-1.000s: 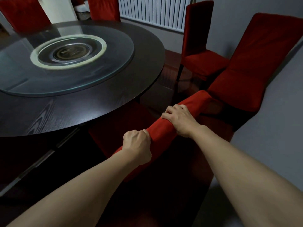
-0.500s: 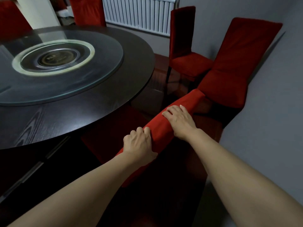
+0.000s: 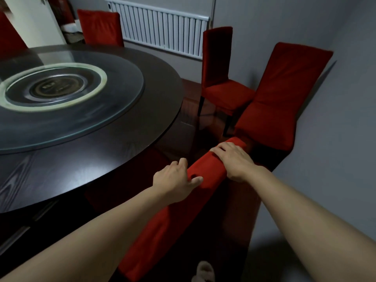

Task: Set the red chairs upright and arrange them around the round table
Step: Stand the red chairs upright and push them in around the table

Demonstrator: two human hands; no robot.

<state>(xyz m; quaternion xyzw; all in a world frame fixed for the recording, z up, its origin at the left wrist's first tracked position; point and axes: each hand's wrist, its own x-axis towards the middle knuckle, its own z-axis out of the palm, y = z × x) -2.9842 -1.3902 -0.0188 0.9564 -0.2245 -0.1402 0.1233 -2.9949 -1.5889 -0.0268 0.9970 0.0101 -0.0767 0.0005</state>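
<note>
Grey walls close in this dining room, with a white radiator (image 3: pixel 162 31) running along the far one. On the left the round dark wooden tabletop (image 3: pixel 126 143) fills much of the view, and a glass turntable (image 3: pixel 85 119) sits on it. Behind the table's far edge a red chair (image 3: pixel 100 29) stands upright, and part of another red chair (image 3: pixel 10 37) shows at the far left edge. Nearer, the person's left hand (image 3: pixel 177 180) rests on the top edge of the nearest chair's back (image 3: pixel 205 171), its thumb pressing a dent into the red cloth while the fingers (image 3: pixel 180 163) curl over the table side of that edge. This chair stands upright just beside the table's rim, its back running down toward the bottom of the view. The right hand (image 3: pixel 234 159) lies further along the same top edge, its fingers wrapped over it. Beyond the hands, a third red chair (image 3: pixel 223 86) stands upright near the radiator, well back from the table. To its right a tilted chair (image 3: pixel 284 94) leans back against the grey wall. A pale slipper (image 3: pixel 203 271) shows on the dark floor at the bottom.
</note>
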